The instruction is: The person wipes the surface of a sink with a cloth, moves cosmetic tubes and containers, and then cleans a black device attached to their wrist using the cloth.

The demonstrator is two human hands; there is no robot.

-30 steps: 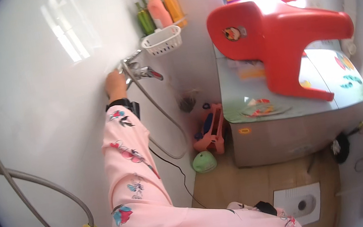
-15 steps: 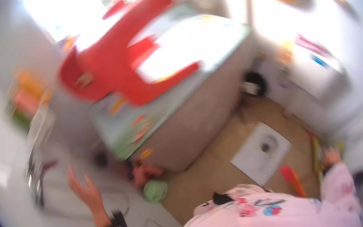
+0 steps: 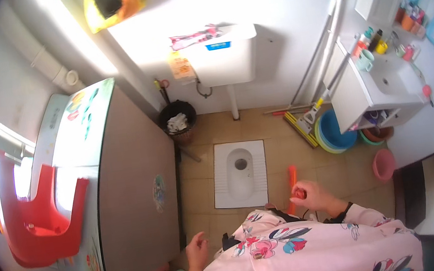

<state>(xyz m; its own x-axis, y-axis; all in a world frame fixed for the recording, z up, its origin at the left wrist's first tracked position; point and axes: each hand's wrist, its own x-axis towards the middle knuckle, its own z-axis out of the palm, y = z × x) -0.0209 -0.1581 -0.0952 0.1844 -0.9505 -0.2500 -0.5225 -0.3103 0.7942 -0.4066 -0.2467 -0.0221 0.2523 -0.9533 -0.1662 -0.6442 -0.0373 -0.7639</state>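
Note:
My right hand [image 3: 316, 196] is at my front, its fingers curled closed round a small red thing that they mostly hide. A long, narrow orange-red strip [image 3: 292, 173] runs past those fingers; I cannot tell whether the hand grips it. Lower left of it, my left hand [image 3: 196, 252] hangs near my pink flowered top [image 3: 301, 246], fingers loosely bent and apart, holding nothing. Beyond both hands, a white squat toilet [image 3: 226, 176] is set in the brown tiled floor [image 3: 201, 180].
At left stands a large box-shaped appliance [image 3: 136, 192], with a red plastic stool [image 3: 42, 240] tipped over on top. A cistern [image 3: 223, 64] hangs on the far wall, near a black bin [image 3: 169, 113]. To the right are a mop [image 3: 305, 122], a blue basin [image 3: 335, 129], a pink basin [image 3: 383, 164] and a washbasin [image 3: 396, 78].
My view has swung right, bringing the toilet to the middle and the stool to the left edge. Both hands have come in toward my body. The left hand's fingers are less spread.

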